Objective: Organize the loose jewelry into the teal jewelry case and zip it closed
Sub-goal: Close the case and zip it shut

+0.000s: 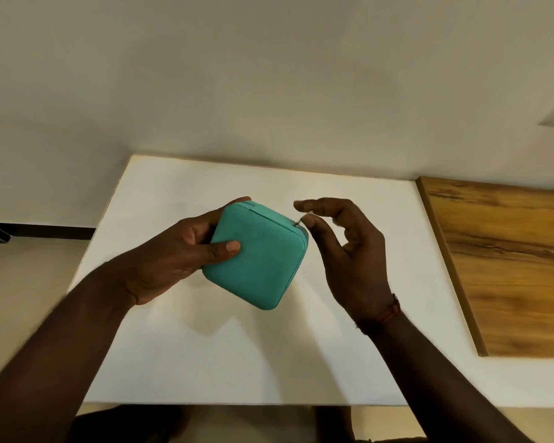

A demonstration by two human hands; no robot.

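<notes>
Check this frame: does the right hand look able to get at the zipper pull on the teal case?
Probably yes. The right hand is beside the zipper pull at the teal case's upper right corner, thumb tip about touching it, nothing between. The left hand grips the opposite side, clear of the zipper.

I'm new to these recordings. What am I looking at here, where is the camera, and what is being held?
There is no machine here: a person works with bare hands. The single picture comes from a camera worn on the head, looking forward and down. The left hand grips a closed teal jewelry case, lifted above a white table. The right hand has thumb and finger at the small metal zipper pull on the case's corner. No loose jewelry shows on the table. A wooden board lies to the right.
</notes>
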